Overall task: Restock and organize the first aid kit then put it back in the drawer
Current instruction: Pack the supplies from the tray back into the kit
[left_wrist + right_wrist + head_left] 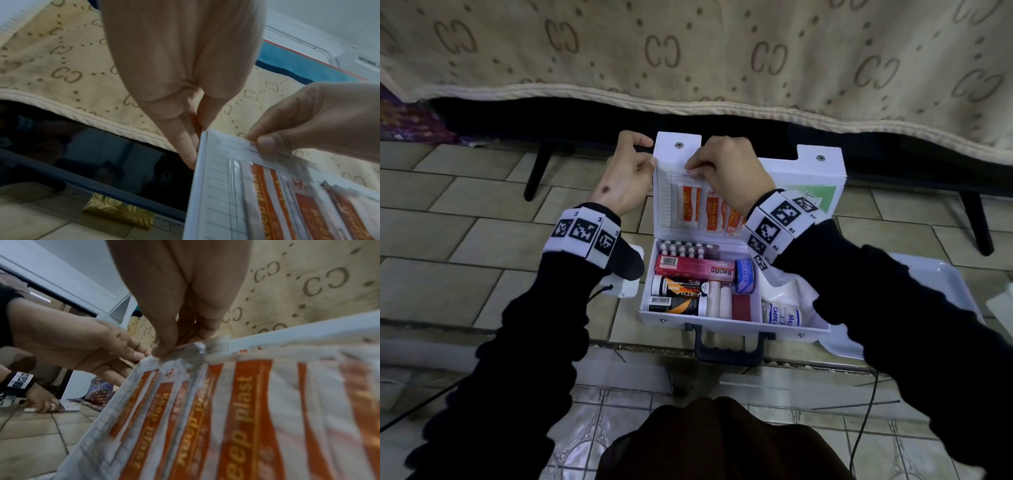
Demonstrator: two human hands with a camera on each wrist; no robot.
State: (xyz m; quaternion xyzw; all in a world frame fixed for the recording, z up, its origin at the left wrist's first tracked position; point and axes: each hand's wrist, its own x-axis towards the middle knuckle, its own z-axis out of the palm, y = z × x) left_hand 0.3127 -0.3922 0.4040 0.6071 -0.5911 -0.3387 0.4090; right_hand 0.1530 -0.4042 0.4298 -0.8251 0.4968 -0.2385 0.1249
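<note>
The white first aid kit [732, 325] lies open on the tiled floor with its lid [822, 171] standing up. Orange plaster strips [690, 205] sit in a clear pocket [667, 202] on the lid's inside. My left hand [630, 168] grips the lid's left edge [197, 178] between thumb and fingers. My right hand [722, 168] pinches the pocket's top edge [185, 347] above the plaster strips [242, 410]. In the base lie a blister pack [685, 248], a red box [695, 267], two tubes [678, 287], a blue tape roll [744, 275], bandage rolls [719, 301] and a white bottle [780, 313].
A patterned beige bed cover [688, 51] hangs just behind the lid, with a dark gap and black legs [536, 174] below it. A white tray [945, 284] lies at the kit's right. A white block [626, 287] with a cable sits to the left. A gold packet [119, 214] lies under the bed.
</note>
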